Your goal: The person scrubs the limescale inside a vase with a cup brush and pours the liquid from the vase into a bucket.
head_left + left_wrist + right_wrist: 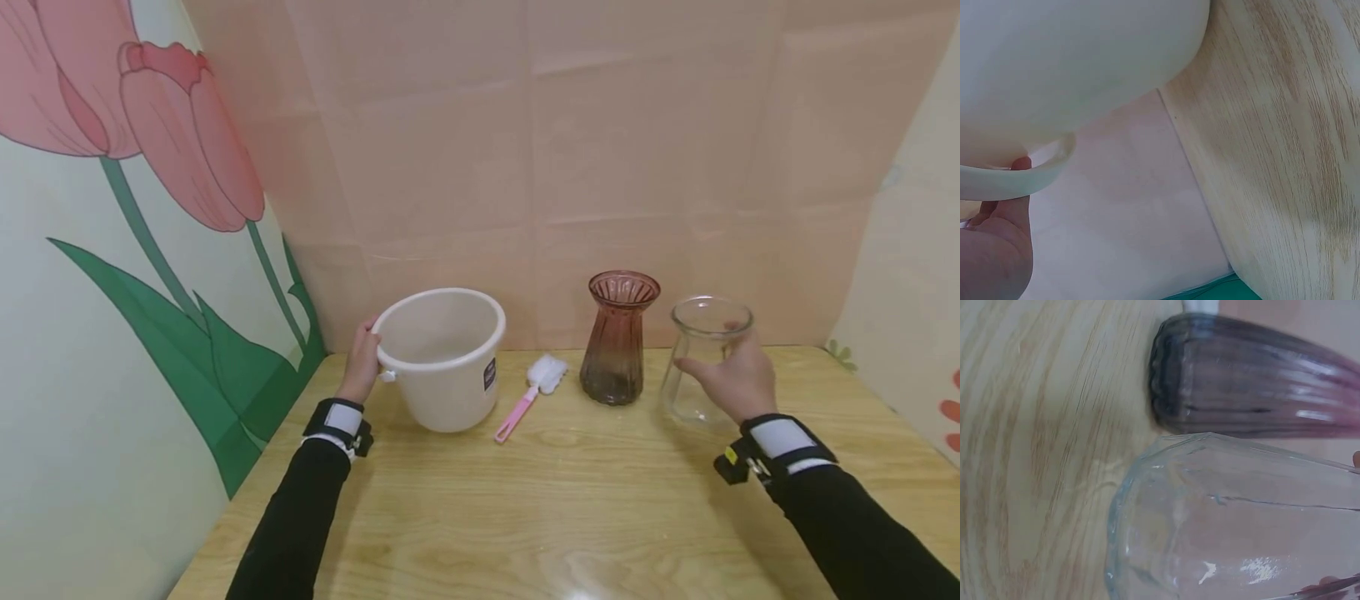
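At the left of the head view, my left hand [362, 362] grips the rim side of a cream plastic bucket [450, 404]. The left wrist view shows the thumb and fingers about a pale curved band at the bucket's [1079, 56] edge. Farther right, a clear glass vase [686, 392] with a flared rim is held by my right hand [738, 379], thumb on its near side and fingers behind the glass. The vase's base [1147, 537] appears in the right wrist view, at or just above the tabletop; contact is unclear.
A ribbed pink-to-grey glass vase [617, 354] stands just left of the clear one. Between it and the bucket lies a pink-handled brush [517, 413] with a white head. A pink backdrop [525, 167] closes off the wooden table's [525, 517] back; a tulip-painted wall [90, 350] borders the left.
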{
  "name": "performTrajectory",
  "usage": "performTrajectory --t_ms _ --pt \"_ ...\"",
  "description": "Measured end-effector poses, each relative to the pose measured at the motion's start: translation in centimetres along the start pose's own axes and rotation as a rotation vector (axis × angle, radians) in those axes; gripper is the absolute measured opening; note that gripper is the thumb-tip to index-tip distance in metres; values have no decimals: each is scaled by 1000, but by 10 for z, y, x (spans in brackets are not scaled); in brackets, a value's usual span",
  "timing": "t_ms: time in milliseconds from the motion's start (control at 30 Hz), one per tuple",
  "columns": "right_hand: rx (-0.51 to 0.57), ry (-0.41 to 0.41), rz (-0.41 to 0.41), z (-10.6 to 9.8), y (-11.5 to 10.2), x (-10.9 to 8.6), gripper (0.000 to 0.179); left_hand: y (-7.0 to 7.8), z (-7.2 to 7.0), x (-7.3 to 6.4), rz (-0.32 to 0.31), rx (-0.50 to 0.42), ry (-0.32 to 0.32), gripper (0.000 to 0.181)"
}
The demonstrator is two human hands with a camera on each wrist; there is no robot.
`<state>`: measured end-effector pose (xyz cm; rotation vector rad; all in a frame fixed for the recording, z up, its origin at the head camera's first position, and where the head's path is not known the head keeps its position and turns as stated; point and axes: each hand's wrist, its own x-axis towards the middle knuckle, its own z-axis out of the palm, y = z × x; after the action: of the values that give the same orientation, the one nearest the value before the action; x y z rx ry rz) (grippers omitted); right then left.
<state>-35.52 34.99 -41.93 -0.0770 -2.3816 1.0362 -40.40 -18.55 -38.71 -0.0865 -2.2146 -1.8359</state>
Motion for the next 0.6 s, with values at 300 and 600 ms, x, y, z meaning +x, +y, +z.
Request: performTrajectory --t_ms 300,600 --pt "2 30 52 8 16 11 94 1 0 0 -15 -25 -2 47" --pt "17 63 39 12 27 19 94 0 1 2 -12 -24 9 48"
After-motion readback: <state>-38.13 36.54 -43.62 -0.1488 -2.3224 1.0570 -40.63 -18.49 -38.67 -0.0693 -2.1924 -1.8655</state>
